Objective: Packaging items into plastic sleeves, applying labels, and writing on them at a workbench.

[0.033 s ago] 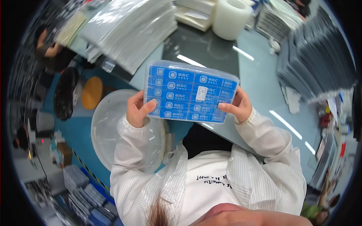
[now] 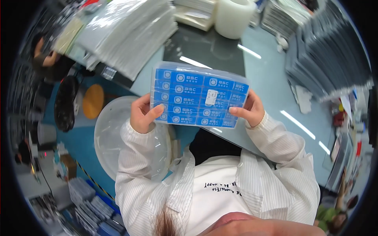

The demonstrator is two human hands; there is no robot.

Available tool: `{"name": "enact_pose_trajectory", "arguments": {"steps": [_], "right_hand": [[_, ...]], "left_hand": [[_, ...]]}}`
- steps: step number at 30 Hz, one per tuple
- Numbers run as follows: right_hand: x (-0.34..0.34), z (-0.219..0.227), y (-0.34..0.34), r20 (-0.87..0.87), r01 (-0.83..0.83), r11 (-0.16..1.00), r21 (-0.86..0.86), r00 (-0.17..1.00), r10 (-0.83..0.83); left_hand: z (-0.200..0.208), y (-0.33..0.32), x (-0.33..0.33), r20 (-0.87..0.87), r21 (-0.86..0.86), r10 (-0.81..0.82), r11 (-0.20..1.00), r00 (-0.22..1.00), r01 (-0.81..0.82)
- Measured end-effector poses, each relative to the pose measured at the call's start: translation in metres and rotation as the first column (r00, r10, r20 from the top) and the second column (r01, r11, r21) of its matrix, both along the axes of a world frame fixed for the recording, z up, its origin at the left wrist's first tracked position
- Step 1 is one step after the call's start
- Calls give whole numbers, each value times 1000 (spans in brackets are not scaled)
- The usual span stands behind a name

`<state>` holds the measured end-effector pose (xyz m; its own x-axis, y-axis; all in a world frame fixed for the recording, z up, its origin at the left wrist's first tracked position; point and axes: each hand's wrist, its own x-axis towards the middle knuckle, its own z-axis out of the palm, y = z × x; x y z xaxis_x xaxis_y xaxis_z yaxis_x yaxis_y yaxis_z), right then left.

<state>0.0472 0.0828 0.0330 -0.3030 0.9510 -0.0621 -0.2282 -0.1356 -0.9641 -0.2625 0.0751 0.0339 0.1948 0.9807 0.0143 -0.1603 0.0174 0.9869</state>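
Observation:
Between my two hands is a flat, clear plastic pack [image 2: 185, 99] of blue printed boxes in rows. A small white label [image 2: 212, 97] sits right of its middle. My left hand [image 2: 141, 114] grips the left edge, thumb on top and the other fingers mostly hidden behind. On the opposite side my right hand [image 2: 254, 108] holds the right edge in the same way. The pack is raised in front of me, over the near edge of the table [image 2: 271, 94], with its printed face towards me.
A thick stack of clear plastic bags [image 2: 122, 35] lies at the far left, and a white film roll [image 2: 233, 17] stands beyond the pack. Grey trays [image 2: 323, 55] are piled at right. Below left is a large translucent tub [image 2: 112, 137], near an orange stool [image 2: 93, 101]. Another person [image 2: 49, 63] is farther left.
The surroundings have shifted slightly left in the view. Both hands keep the same grip on the pack, which has hardly moved.

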Motion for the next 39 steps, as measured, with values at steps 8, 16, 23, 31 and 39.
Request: {"name": "enact_pose_trajectory", "arguments": {"steps": [8, 16, 23, 31, 39], "right_hand": [[63, -16, -7, 83, 239, 970, -52, 969, -235], [77, -36, -5, 14, 230, 957, -178, 973, -231], [80, -33, -2, 100, 244, 939, -241, 969, -226], [79, -44, 9, 63, 288, 941, -180, 958, -281], [109, -43, 12, 641, 72, 983, 167, 750, -164]], "left_hand": [[-3, 52, 53, -383, -5, -266, 958, 885, 286], [-12, 44, 70, -499, -25, -277, 952, 821, 305], [-13, 41, 69, -683, -6, -255, 939, 685, 345], [-12, 41, -28, -390, 434, 545, 820, 742, -374], [-40, 75, -217, -432, 330, 822, 526, 370, -784]]}}
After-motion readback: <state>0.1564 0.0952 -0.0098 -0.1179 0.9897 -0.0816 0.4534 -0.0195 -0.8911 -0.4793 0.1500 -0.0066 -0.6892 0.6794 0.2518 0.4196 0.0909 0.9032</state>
